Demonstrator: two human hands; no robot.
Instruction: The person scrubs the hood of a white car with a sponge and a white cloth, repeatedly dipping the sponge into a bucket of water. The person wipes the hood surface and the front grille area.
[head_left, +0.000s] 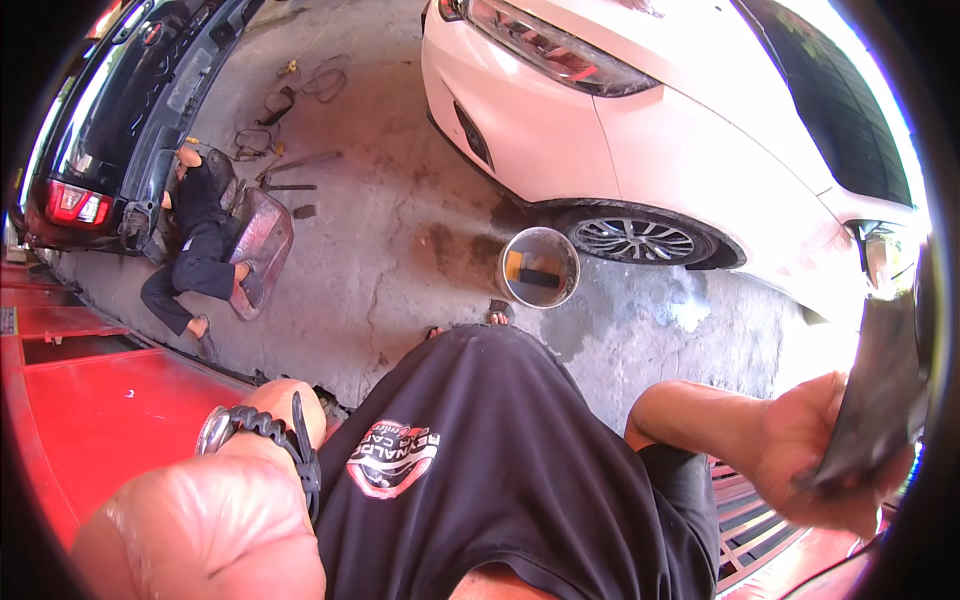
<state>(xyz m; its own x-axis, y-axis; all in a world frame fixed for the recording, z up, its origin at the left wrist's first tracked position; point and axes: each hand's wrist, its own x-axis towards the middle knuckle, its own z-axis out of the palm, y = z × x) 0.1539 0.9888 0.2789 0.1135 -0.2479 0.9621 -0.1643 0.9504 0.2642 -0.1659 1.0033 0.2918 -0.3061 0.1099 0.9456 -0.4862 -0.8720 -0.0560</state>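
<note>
My left hand [200, 530] is raised very close at the lower left, showing the heel of the palm. A watch [212, 430] and a braided dark bracelet [262, 425] circle its wrist. Its fingers do not show. At the right edge, my right hand [815, 445] is closed on a dark flat piece [880, 385], blurred and partly cut off, its kind unclear. Beyond my feet stands a round bucket [540, 303] of murky liquid, with a yellow item [514, 266] and a dark block [541, 278] in it.
A white car [680, 150] stands ahead on the right, its wheel [635, 238] beside the bucket. At left, a person [200, 210] works low at a black car's rear bumper [150, 130]. Cables [325, 80] lie on the concrete. Red metal panels [150, 410] run along the near left.
</note>
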